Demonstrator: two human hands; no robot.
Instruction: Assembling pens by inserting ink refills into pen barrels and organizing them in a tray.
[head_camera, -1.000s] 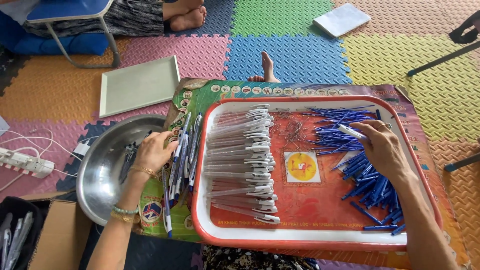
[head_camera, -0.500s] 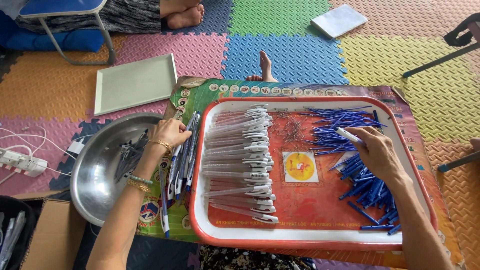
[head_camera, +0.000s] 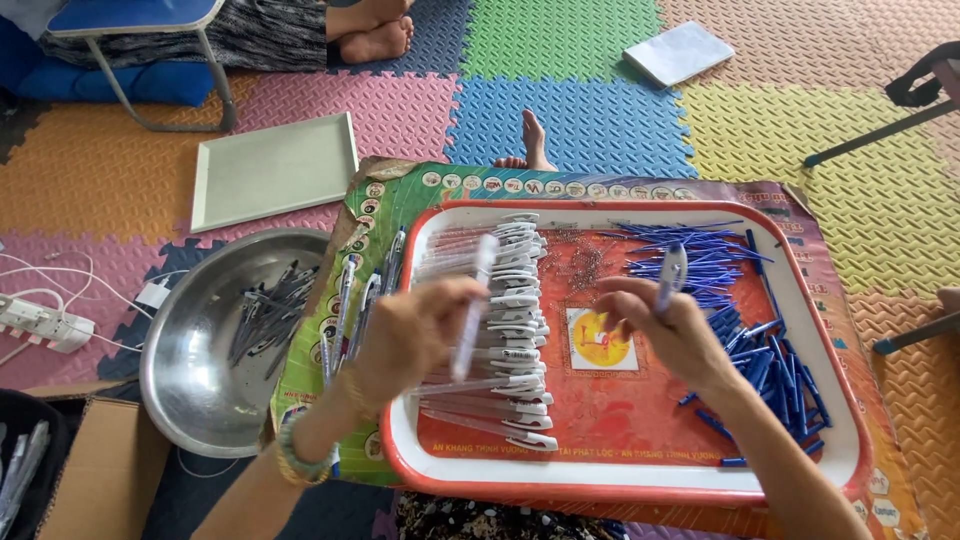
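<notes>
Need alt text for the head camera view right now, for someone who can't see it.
Over a red-rimmed tray, the left hand holds a clear pen barrel and the right hand a blue refill. Barrels are stacked at left, refills piled at right.

A clear pen barrel (head_camera: 472, 305) stands almost upright above the white pen pile (head_camera: 495, 320), and a blue refill (head_camera: 668, 282) with a white tip points up near the blue pile (head_camera: 745, 320).

Home floor: foam mats (head_camera: 560, 110), bare feet (head_camera: 375, 40)
</notes>
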